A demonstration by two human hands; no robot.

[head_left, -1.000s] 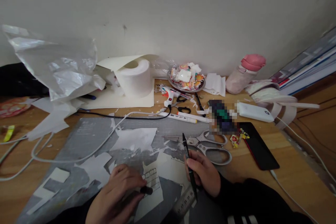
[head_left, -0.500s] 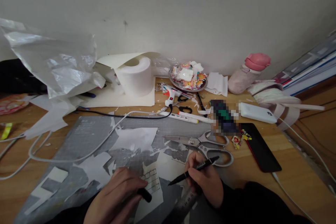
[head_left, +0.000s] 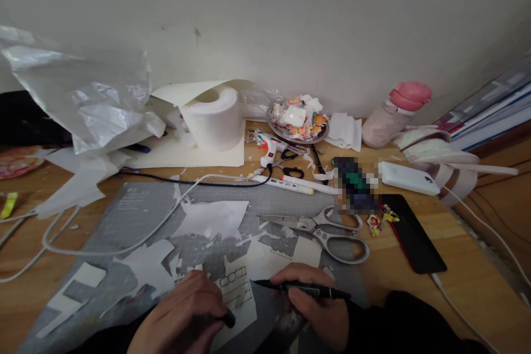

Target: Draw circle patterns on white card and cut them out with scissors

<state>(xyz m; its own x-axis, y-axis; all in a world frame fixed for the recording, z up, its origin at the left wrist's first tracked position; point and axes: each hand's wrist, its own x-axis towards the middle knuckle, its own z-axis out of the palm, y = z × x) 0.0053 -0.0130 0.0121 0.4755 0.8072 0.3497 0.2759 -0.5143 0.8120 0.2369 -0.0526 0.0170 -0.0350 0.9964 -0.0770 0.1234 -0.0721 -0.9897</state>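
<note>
My right hand (head_left: 313,298) grips a black marker pen (head_left: 305,289), its tip pointing left at the right edge of a small white paper piece (head_left: 243,301). Rounded loops and straight lines are drawn on that paper in black. My left hand (head_left: 185,310) is closed on a black pen cap (head_left: 228,318) and lies over the paper's left side. Below the right hand, a dark strip with pale marks (head_left: 284,326) is partly hidden. Grey-handled scissors (head_left: 309,224) lie beyond the right hand, blades to the left.
White paper scraps (head_left: 215,218) cover the grey cutting mat (head_left: 136,204). A white cable (head_left: 145,243) crosses its left side. Behind are a tissue roll (head_left: 219,121), a glue gun (head_left: 270,149) and a plate of scraps (head_left: 298,119). A phone (head_left: 415,232) and pink-lidded bottle (head_left: 392,113) stay right.
My right hand has turned the marker flatter and brought its tip up and left beside the drawing. My left hand, with the cap, has shifted slightly left.
</note>
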